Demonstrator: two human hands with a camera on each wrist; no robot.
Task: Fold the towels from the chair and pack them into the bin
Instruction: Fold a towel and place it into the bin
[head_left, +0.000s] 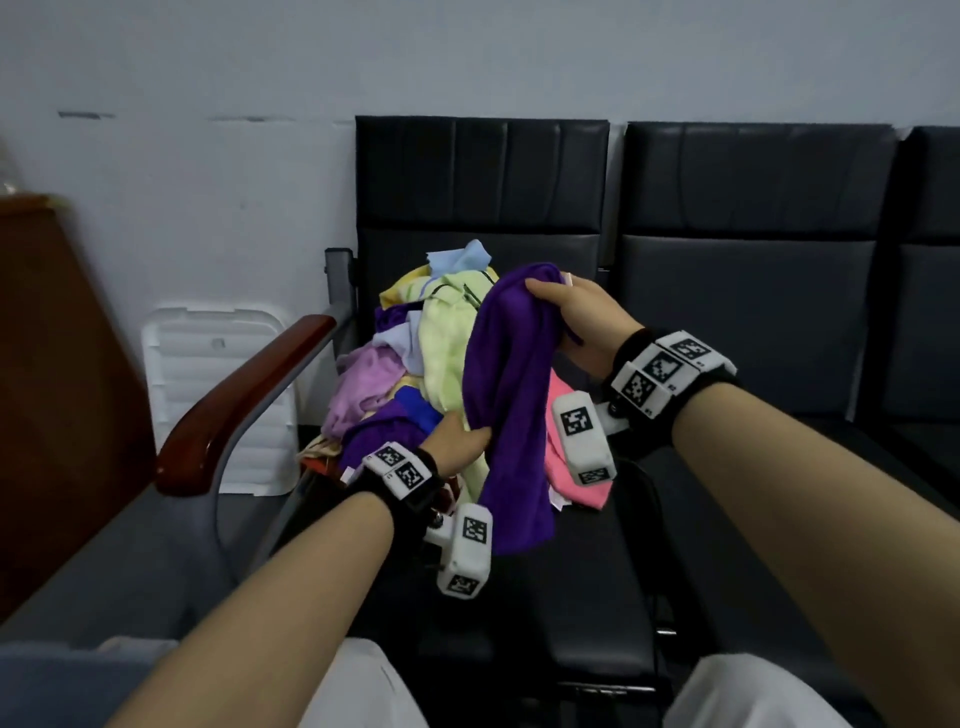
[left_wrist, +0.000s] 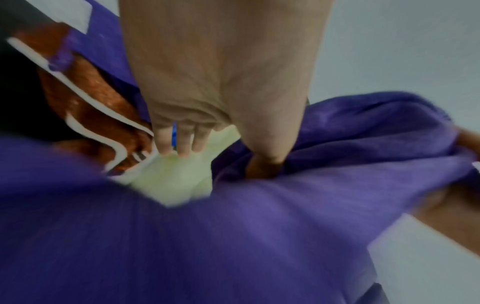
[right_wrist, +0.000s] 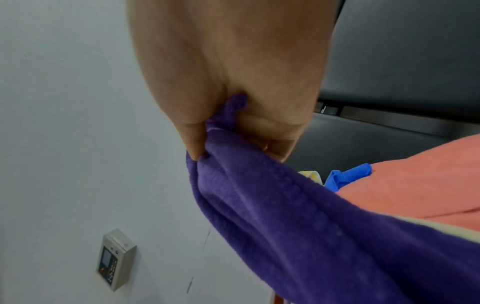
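Note:
A heap of towels lies on the seat of a black chair (head_left: 483, 171). From it a purple towel (head_left: 509, 395) hangs lifted. My right hand (head_left: 566, 306) grips its bunched top end, thumb and fingers curled round the cloth (right_wrist: 298, 226). Lower down, my left hand (head_left: 462, 436) holds the same towel's left edge: the thumb digs into a purple fold (left_wrist: 259, 236) while the fingers (left_wrist: 182, 142) lie against a light green towel (head_left: 447, 343). A pink towel (head_left: 566, 467), a lilac towel (head_left: 363, 384) and a light blue one (head_left: 462, 257) sit in the heap. No bin shows.
A wooden armrest (head_left: 249, 395) borders the chair's left side, with a white ribbed panel (head_left: 218, 395) against the wall behind it. A brown cabinet (head_left: 52, 364) stands far left. Another black chair (head_left: 753, 260) adjoins on the right. A small control box (right_wrist: 116, 259) hangs on the wall.

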